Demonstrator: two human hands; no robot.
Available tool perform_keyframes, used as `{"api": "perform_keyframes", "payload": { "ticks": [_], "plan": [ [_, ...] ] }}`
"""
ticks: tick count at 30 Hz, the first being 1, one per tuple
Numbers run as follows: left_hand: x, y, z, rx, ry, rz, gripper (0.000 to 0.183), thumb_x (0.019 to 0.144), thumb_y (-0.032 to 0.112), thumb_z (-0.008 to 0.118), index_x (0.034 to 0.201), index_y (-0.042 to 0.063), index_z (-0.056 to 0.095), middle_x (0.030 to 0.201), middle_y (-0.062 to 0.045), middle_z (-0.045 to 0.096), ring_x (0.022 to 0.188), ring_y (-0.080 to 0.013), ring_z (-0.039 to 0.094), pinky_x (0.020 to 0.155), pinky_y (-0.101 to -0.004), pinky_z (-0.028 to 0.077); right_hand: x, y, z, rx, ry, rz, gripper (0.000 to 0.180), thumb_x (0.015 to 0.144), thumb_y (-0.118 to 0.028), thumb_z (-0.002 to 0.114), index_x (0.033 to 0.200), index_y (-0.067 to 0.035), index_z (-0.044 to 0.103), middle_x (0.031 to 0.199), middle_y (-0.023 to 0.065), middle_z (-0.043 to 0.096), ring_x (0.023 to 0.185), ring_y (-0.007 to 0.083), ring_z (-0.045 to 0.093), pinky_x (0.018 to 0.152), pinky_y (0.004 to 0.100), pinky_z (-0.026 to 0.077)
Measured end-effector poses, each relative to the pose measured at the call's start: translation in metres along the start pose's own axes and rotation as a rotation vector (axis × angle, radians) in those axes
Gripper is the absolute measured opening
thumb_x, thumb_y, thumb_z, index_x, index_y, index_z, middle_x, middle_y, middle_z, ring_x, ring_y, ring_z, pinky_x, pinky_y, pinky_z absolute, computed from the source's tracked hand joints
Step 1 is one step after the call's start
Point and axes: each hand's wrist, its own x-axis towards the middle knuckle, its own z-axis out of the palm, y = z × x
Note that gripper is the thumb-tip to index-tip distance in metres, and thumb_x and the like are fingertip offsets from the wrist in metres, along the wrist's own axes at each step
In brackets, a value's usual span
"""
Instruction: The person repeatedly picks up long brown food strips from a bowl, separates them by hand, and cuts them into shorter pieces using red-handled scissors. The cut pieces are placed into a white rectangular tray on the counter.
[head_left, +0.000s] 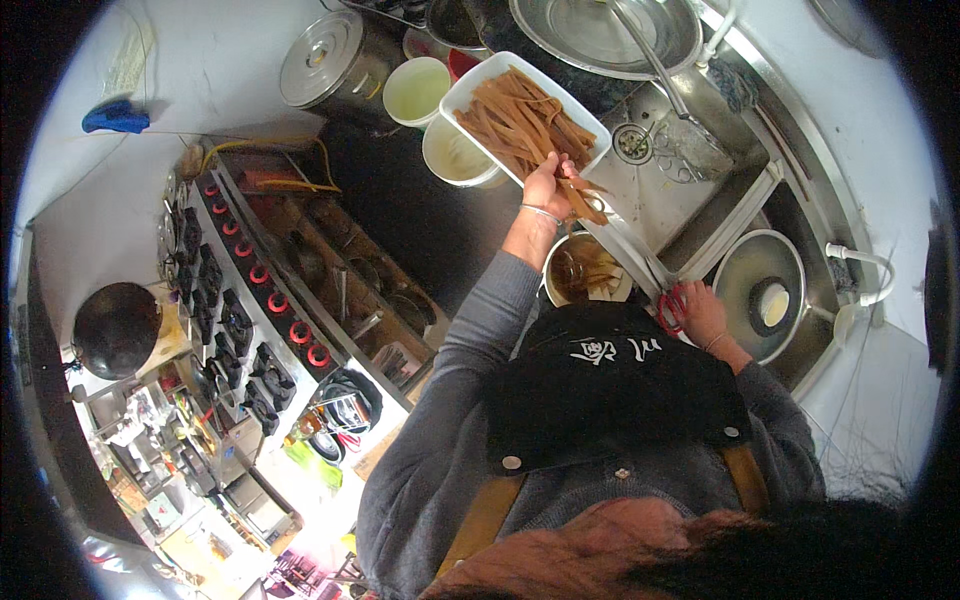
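My left hand (549, 189) grips a bunch of flat brown strips (583, 201) at the near corner of a white plastic tub (459, 75). More such strips (517, 112) fill the tub; they look like a dried or soaked food, exact kind unclear. My right hand (703, 313) rests at the sink's near edge, its fingers at the red handles of a pair of scissors (671, 309); the blades are hidden. Between the hands, partly under the black apron, stands a round container (549, 281) with brown liquid and pale pieces.
A steel sink (694, 217) holds a round basin (801, 300) on the right and a drain strainer (632, 142). A large metal bowl (694, 45) with a ladle sits beyond. White buckets (427, 154) and a lidded steel pot (322, 56) stand left of the tub. A multi-burner stove (247, 300) is at left.
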Motion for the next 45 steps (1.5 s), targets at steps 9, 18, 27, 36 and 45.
{"api": "perform_keyframes", "payload": {
  "ticks": [9,18,27,36,45],
  "plan": [
    [-0.006,0.001,-0.006,0.008,-0.005,0.013,0.019,0.101,0.019,0.045,0.102,0.001,0.05,0.077,-0.004,0.05,0.067,-0.0132,0.048,0.06,-0.0278,0.044,-0.012,0.004,0.038,0.129,0.173,0.016,0.032,0.085,-0.021,0.065,0.11,-0.004,0.055,0.108,0.0173,0.058,0.096,0.0363,0.059,0.08,0.0451,0.05],
    [-0.012,0.001,-0.005,0.092,-0.018,-0.008,0.012,0.1,0.015,0.045,0.095,0.005,0.05,0.076,-0.003,0.052,0.057,-0.011,0.042,0.051,-0.024,0.038,0.008,0.02,-0.025,0.701,0.045,0.143,0.022,0.08,-0.019,0.069,0.091,-0.002,0.06,0.08,0.0146,0.064,0.074,0.0318,0.063,0.067,0.0389,0.049],
    [-0.006,-0.002,-0.007,0.049,0.012,0.036,0.011,0.1,0.016,0.044,0.097,0.007,0.05,0.074,-0.002,0.051,0.055,-0.0094,0.042,0.05,-0.0231,0.037,0.171,-0.043,-0.158,0.629,-0.066,-0.6,0.024,0.084,-0.018,0.068,0.101,-0.005,0.057,0.081,0.0048,0.06,0.07,0.013,0.057,0.065,0.0285,0.046],
    [-0.024,-0.004,0.009,0.048,0.056,0.041,0.013,0.1,0.021,0.045,0.099,0.01,0.051,0.075,0.0,0.052,0.056,-0.0095,0.041,0.05,-0.0242,0.038,0.315,-0.097,-0.18,0.316,-1.055,-0.082,0.075,0.076,-0.078,0.055,0.078,-0.004,0.06,0.073,0.0061,0.06,0.058,0.013,0.056,0.051,0.0252,0.047],
    [-0.028,-0.002,0.005,0.048,-0.051,0.056,0.018,0.102,0.021,0.043,0.104,0.007,0.054,0.079,0.0,0.051,0.061,-0.0081,0.041,0.053,-0.0202,0.038,0.369,-0.135,-0.161,0.121,-1.343,-0.111,0.082,0.075,-0.081,0.052,0.091,-0.001,0.059,0.087,0.0112,0.061,0.074,0.0188,0.059,0.063,0.0314,0.051]
  ]
}}
